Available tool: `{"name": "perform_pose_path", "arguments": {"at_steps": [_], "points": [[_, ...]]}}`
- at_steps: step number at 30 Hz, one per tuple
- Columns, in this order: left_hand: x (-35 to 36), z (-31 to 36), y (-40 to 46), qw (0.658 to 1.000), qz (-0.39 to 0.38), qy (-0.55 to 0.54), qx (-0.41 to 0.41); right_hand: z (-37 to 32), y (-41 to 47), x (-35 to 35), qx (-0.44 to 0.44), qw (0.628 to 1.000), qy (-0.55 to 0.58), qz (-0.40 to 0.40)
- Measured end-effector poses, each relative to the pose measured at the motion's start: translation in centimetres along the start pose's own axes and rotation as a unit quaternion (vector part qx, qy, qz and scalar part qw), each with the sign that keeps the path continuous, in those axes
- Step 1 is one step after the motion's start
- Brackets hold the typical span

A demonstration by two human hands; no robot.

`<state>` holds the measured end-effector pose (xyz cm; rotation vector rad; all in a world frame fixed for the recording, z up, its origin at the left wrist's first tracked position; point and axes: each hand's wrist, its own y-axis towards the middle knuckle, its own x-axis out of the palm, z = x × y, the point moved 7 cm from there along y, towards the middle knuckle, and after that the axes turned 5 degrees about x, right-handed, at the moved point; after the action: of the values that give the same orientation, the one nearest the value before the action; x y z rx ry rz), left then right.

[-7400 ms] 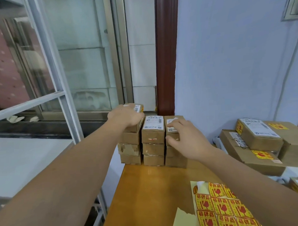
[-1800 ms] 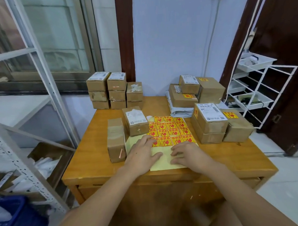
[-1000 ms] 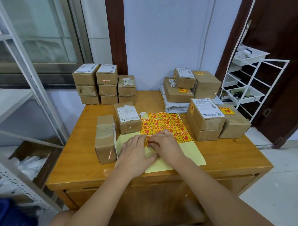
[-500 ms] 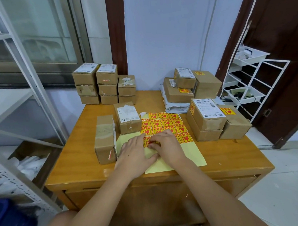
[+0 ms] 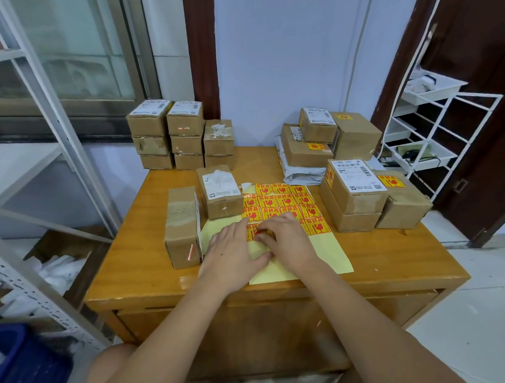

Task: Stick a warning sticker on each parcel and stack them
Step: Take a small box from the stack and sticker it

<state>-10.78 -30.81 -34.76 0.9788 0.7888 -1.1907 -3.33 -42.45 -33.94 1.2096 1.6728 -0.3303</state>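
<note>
Since the frame a second back, little has shifted: the right hand [image 5: 286,239] has kept working at the near edge of the sticker rows, and a sticker [image 5: 265,233] now looks lifted and curled under its fingertips. The left hand [image 5: 233,254] lies flat, fingers straight, pressing the sheet [image 5: 329,251] down on the table [image 5: 138,254]. The right fingers are bent together over the sticker's corner; they seem to pinch it, though the knuckles hide the contact, so I cannot be sure it is gripped.

The sticker is thin, light and limp, with a tacky back. It will likely fold onto itself if held in the middle, so the corner or one edge is the place to take it, peeling low and slowly while the left hand holds the backing still.

Two parcels wait just left of the sheet: a long box [image 5: 183,226] beside the left hand, and a box with a white label [image 5: 221,192] touching the sheet's far left corner. Both look like stiff taped cardboard, easy to grasp by the sides. A stack [image 5: 182,136] stands at the far left of the table, and stickered boxes [image 5: 358,192] sit on the right.
</note>
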Motion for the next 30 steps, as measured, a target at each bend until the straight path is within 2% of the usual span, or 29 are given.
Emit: {"name": "perform_pose_path", "arguments": {"at_steps": [5, 15, 21, 30], "points": [[0.09, -0.02, -0.03, 1.000, 0.003, 0.003, 0.000, 0.45, 0.20, 0.01, 0.023, 1.000, 0.008, 0.001], [0.26, 0.01, 0.06, 0.999, 0.014, 0.023, 0.024, 0.27, 0.14, 0.15, 0.002, 1.000, -0.018, 0.005], [0.20, 0.03, 0.03, 0.999, 0.015, 0.021, 0.023, 0.26, 0.30, 0.74, 0.008, 0.997, -0.075, -0.024], [0.15, 0.02, 0.00, 0.999, 0.017, 0.021, 0.023, 0.38, 0.33, 0.44, 0.043, 0.997, -0.054, -0.016]]}}
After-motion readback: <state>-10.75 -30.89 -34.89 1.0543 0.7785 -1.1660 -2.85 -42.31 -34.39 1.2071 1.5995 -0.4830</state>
